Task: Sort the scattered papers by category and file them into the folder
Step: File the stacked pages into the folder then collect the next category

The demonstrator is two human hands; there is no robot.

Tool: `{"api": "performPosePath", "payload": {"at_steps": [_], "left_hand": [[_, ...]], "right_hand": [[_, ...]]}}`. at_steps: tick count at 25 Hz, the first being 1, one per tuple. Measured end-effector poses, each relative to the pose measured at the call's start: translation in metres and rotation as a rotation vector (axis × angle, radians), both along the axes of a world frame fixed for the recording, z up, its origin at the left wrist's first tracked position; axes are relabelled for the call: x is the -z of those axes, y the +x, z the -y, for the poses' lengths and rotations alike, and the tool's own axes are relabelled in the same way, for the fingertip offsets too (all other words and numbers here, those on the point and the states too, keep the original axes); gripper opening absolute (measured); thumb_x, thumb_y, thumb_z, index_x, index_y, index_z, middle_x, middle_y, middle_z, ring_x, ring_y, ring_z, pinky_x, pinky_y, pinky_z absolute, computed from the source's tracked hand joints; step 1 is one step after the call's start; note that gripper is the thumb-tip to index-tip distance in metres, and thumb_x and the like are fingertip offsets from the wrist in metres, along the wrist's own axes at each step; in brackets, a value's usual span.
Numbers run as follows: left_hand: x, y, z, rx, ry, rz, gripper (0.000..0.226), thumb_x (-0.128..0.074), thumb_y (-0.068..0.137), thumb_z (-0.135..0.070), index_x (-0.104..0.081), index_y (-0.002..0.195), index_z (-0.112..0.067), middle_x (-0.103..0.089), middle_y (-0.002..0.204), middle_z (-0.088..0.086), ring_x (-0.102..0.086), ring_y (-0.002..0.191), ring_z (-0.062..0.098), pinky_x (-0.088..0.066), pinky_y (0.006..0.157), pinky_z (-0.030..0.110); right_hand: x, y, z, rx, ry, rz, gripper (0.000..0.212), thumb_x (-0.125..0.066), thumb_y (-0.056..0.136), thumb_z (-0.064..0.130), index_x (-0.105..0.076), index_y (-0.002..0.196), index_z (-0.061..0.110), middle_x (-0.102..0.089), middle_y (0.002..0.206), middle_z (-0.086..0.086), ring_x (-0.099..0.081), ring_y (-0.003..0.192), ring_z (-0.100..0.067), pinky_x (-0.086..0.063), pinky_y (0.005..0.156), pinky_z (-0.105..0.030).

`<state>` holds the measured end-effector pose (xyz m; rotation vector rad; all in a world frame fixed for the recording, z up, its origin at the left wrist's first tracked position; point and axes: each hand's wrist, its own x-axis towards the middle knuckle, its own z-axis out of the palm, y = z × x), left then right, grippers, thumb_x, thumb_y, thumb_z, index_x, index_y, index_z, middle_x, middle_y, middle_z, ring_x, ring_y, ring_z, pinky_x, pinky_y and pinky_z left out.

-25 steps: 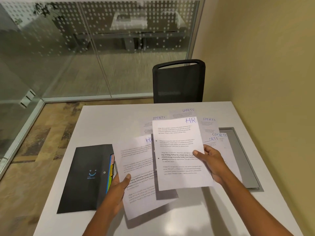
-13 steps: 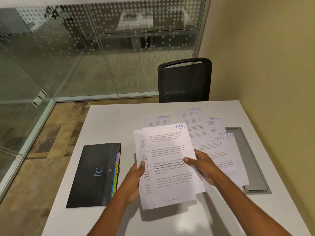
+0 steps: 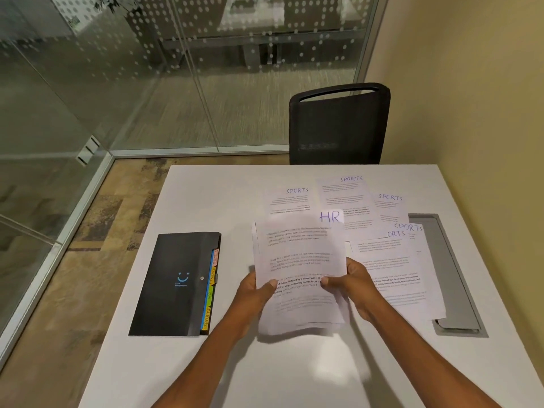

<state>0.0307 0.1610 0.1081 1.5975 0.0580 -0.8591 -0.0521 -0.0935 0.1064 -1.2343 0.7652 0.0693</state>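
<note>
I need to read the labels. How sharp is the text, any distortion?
Head view: the HR stack body text is motion-blurred, its heading legible; the SPORTS sheets headings read clearly; a faint shadow lies under the stack on the table; verticals lean with the wide angle.

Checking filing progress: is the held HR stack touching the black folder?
Apart. The head view shows bare white table between the HR stack and the black folder.

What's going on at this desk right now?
A person holds a stack of sheets marked HR over the white table, left hand and right hand gripping its two sides. Several sheets marked SPORTS lie spread on the table beyond and to the right. The black tabbed folder lies closed at the left, away from both hands.
</note>
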Motion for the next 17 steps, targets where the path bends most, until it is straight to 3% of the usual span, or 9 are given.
{"api": "performPosePath", "payload": {"at_steps": [5, 9, 12, 14, 17], "left_hand": [[0.025, -0.002, 0.003, -0.02, 0.077, 0.055, 0.04, -0.066, 0.106, -0.015, -0.062, 0.142, -0.033, -0.075, 0.131, -0.006, -0.069, 0.122, 0.016, -0.059, 0.105, 0.038], [0.034, -0.009, 0.008, -0.138, 0.032, 0.025, 0.035, -0.072, 0.102, -0.014, -0.066, 0.135, -0.025, -0.079, 0.125, 0.0, -0.074, 0.114, 0.019, -0.064, 0.09, 0.031], [0.034, -0.016, 0.012, -0.175, 0.027, 0.005, 0.03, -0.071, 0.103, -0.016, -0.067, 0.132, -0.023, -0.08, 0.117, 0.002, -0.078, 0.097, 0.014, -0.063, 0.074, 0.025], [0.031, -0.019, 0.016, -0.203, 0.017, 0.016, 0.028, -0.069, 0.104, -0.012, -0.066, 0.13, -0.02, -0.08, 0.113, 0.0, -0.078, 0.089, 0.005, -0.06, 0.068, 0.019], [0.027, -0.018, 0.019, -0.247, -0.017, 0.044, 0.029, -0.067, 0.103, -0.005, -0.065, 0.131, -0.015, -0.078, 0.113, 0.001, -0.076, 0.087, -0.002, -0.058, 0.07, 0.016]], "right_hand": [[0.018, 0.005, -0.008, 0.1, -0.059, -0.091, 0.044, -0.084, 0.077, -0.016, -0.075, 0.114, 0.005, -0.082, 0.107, -0.013, -0.079, 0.096, -0.027, -0.063, 0.073, -0.031], [0.024, 0.003, -0.017, 0.093, -0.025, -0.081, 0.048, -0.083, 0.073, -0.019, -0.076, 0.114, 0.004, -0.082, 0.108, -0.015, -0.078, 0.102, -0.037, -0.065, 0.086, -0.046], [0.029, -0.002, -0.026, 0.071, -0.032, -0.074, 0.048, -0.083, 0.07, -0.02, -0.077, 0.111, 0.005, -0.082, 0.105, -0.014, -0.077, 0.103, -0.041, -0.063, 0.093, -0.056], [0.03, -0.003, -0.031, 0.109, -0.046, -0.067, 0.045, -0.08, 0.072, -0.021, -0.078, 0.106, 0.008, -0.083, 0.1, -0.012, -0.078, 0.099, -0.038, -0.064, 0.091, -0.055], [0.026, -0.001, -0.036, 0.167, -0.069, -0.016, 0.042, -0.076, 0.075, -0.022, -0.08, 0.093, 0.015, -0.083, 0.091, -0.005, -0.078, 0.088, -0.027, -0.064, 0.083, -0.046]]}}
